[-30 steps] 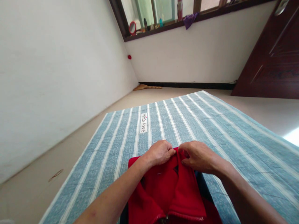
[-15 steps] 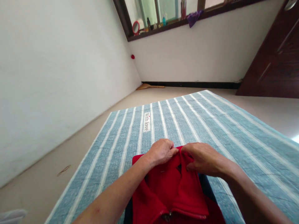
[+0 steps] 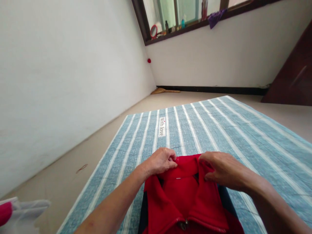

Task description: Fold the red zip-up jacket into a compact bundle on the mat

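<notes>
A red jacket (image 3: 181, 198) with dark blue side panels lies on a blue-and-white striped cloth (image 3: 192, 130), its collar at the far end. My left hand (image 3: 162, 161) pinches the left part of the collar between thumb and fingers. At the collar's right part, my right hand (image 3: 220, 169) is closed on the red fabric, with some fingertips hidden. The zipper pull (image 3: 183, 225) shows low on the front, between two spread front flaps. A small white tag mark sits inside the neck.
A white wall (image 3: 60, 65) rises on the left beyond a strip of floor. A broom (image 3: 165, 90) lies by the far wall. Small bottles and a red mirror (image 3: 153, 31) stand on the window sill. A dark red door (image 3: 290, 78) is at right; pale fabric (image 3: 29, 213) shows at lower left.
My left hand has slid left along the collar, away from my right hand, so more of the collar shows between them. The whole view has shifted, with the scene moving right.
</notes>
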`<state>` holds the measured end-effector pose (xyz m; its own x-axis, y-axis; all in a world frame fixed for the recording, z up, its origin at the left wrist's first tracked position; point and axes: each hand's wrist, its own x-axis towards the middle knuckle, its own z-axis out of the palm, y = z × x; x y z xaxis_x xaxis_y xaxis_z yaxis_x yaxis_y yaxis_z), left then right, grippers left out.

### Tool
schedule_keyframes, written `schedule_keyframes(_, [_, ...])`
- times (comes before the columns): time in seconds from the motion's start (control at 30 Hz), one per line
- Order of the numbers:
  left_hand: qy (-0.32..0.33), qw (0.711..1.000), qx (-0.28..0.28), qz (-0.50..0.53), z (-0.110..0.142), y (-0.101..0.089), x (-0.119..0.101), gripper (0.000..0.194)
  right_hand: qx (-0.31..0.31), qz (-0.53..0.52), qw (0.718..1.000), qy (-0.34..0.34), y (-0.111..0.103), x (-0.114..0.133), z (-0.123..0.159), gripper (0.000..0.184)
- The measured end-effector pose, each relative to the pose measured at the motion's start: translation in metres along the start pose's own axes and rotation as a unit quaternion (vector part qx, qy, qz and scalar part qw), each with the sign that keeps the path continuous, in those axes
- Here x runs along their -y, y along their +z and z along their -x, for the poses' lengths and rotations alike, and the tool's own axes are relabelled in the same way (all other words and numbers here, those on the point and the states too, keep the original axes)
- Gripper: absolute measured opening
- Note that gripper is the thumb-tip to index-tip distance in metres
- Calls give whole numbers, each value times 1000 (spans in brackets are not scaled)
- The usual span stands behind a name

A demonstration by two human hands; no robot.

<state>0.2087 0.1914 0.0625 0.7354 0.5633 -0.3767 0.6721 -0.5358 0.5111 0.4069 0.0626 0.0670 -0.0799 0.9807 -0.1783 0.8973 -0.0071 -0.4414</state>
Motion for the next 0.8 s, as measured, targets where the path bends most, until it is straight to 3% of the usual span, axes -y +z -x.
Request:
schedule_keyframes(0.23, [38, 998, -57, -19, 15, -1, -1, 10, -20, 4, 1000, -20, 4, -9, 2, 11])
schedule_keyframes(0.4, [19, 994, -100, 28, 38, -7, 11, 7, -35, -6, 999, -23, 4, -11, 6, 22])
schedule_keyframes(0.53, [-5, 989, -137, 51, 42, 1, 24, 7, -36, -13, 998, -41, 4, -8, 7, 24])
schedule_keyframes(0.8, [25, 972, -214, 94, 40, 20, 28, 8, -24, -14, 999, -38, 5, -9, 7, 20])
